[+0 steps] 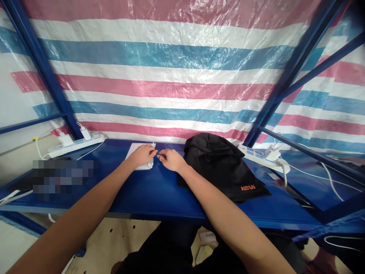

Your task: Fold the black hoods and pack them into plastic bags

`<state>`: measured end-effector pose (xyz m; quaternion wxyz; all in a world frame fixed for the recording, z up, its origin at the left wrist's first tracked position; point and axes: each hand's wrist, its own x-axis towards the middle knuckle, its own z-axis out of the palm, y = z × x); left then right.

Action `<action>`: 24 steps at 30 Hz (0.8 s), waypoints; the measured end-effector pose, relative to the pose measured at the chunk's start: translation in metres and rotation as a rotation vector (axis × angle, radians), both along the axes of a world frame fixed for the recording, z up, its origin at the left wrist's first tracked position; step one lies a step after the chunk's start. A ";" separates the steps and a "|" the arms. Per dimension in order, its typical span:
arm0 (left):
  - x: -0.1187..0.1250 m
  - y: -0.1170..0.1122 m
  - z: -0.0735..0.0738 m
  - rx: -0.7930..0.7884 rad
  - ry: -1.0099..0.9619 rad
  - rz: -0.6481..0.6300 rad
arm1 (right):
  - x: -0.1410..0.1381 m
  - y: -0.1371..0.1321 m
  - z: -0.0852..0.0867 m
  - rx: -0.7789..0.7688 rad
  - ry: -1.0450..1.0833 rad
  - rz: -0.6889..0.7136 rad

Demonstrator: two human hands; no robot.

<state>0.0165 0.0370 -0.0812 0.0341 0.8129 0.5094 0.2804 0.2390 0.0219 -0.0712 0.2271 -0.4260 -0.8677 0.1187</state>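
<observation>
1. Head view: left hand (142, 155) rests over flat white paper-like sheet or packet (132, 148) on blue metal tabletop (159, 194); fingers curled, any pinch can't tell.
2. Right hand (171, 160) just beside, between sheet and black fabric item with orange lettering (215, 163); fingers bent together, grip can't tell.
3. Step, judged: handling the white sheet at its crumpled right edge.
4. Next move likely calls for light, two-handed fingertip control.

One head-worn camera faces forward and down onto the blue shelf (159, 194) from near above.
</observation>
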 end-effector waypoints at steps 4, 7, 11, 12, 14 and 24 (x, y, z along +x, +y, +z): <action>-0.035 0.010 -0.001 -0.033 0.097 0.142 | 0.002 0.003 -0.001 -0.030 0.017 -0.022; -0.064 0.015 0.000 -0.071 0.148 0.271 | 0.001 0.002 -0.002 -0.043 0.022 -0.028; -0.089 0.014 0.002 -0.085 0.246 0.462 | 0.002 -0.002 0.002 -0.007 -0.041 -0.062; -0.092 0.013 0.003 -0.083 0.252 0.502 | 0.004 -0.003 0.005 0.026 -0.070 -0.077; -0.095 0.009 0.004 -0.086 0.247 0.567 | 0.010 -0.005 0.015 0.107 -0.127 -0.121; -0.090 0.001 0.009 -0.162 0.228 0.622 | 0.088 0.006 0.064 0.153 -0.209 -0.721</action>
